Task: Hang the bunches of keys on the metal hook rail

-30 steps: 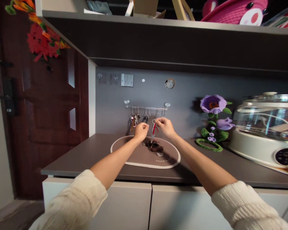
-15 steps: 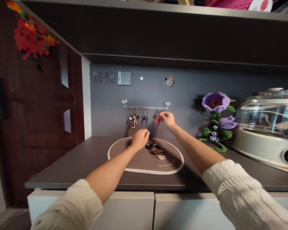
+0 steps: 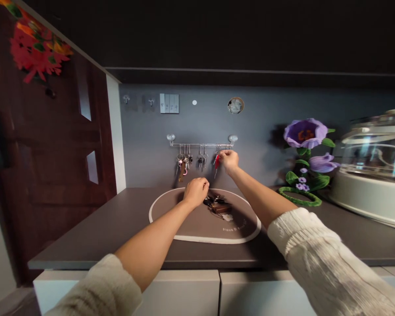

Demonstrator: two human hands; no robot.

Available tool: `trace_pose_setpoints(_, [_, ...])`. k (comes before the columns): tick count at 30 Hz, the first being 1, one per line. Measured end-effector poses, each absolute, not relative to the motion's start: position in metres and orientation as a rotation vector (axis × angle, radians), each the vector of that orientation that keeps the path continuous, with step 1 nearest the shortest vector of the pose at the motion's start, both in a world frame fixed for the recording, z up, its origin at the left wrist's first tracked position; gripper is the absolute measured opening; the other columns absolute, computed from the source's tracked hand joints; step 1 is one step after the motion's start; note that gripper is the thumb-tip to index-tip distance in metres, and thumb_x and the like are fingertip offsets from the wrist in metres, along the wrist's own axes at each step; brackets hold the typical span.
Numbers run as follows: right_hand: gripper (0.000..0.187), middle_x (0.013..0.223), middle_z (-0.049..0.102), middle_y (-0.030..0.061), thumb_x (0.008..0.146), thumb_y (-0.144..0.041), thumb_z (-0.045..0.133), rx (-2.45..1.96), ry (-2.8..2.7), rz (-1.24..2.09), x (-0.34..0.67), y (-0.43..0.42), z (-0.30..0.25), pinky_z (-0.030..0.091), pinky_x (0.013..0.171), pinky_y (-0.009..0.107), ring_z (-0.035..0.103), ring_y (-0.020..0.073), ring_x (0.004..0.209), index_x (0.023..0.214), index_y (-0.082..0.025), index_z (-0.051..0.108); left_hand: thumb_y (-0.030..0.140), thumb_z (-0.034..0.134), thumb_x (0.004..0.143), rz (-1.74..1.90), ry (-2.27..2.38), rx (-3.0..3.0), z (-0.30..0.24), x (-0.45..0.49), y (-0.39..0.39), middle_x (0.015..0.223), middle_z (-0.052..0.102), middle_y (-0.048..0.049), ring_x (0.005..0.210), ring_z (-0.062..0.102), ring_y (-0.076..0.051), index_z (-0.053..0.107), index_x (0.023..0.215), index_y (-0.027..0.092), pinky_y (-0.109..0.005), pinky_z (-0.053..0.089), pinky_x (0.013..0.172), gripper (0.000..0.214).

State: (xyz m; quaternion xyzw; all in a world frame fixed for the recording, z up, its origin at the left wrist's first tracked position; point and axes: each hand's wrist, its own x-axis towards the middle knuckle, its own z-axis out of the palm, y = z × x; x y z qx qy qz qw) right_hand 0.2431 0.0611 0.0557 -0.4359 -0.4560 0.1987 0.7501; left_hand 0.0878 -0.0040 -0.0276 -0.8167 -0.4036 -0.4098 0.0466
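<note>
The right hand [image 3: 229, 161] is up at the key rack [image 3: 200, 145], near its right end, thumb and fingertips pinched on the red-strapped key [image 3: 217, 161]. That key hangs just under the rail, at nine o'clock from the hand; whether its ring is over a hook I cannot tell, because the fingers crowd it.

The left hand [image 3: 196, 192] is lower, at eight o'clock from the right, over the back of the oval mat [image 3: 184, 228]. Its fingers look curled inward, but their tips are hidden — I cannot tell whether they hold anything. A dark pile of keys [image 3: 220, 206] lies on the mat at four o'clock from this hand, near it.

Two more groups hang from the rack at nine o'clock from the right hand: the middle keys [image 3: 202, 159], then a fuller bunch of keys [image 3: 183, 165] farther along. Straight up at twelve o'clock is a round hole [image 3: 235, 105] in the wall.

At three o'clock from the right hand, well apart, stand the purple flowers [image 3: 305, 134] on the counter [image 3: 102, 228] — with a clear-topped appliance [image 3: 371, 195] beyond them. A dark red door [image 3: 59, 175] is at nine o'clock from the left hand.
</note>
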Motion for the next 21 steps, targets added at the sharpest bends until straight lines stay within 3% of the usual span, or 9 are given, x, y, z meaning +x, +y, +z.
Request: trace_pose_setpoints(21, [0.009,0.067,0.058,-0.0001,0.066,-0.02,0.052,-1.023,-1.01,0.344,0.254,0.08,0.03,0.048,0.058,0.024,0.055,0.0097,0.058,0.075,-0.017,0.053,0.024,0.041,0.082,-1.212,-1.307,-2.483,-0.023,0.082,0.001,0.084,0.065,-0.0058,0.078,0.056,-0.016,0.064,0.082,0.019,-0.025,0.039,0.071,0.024])
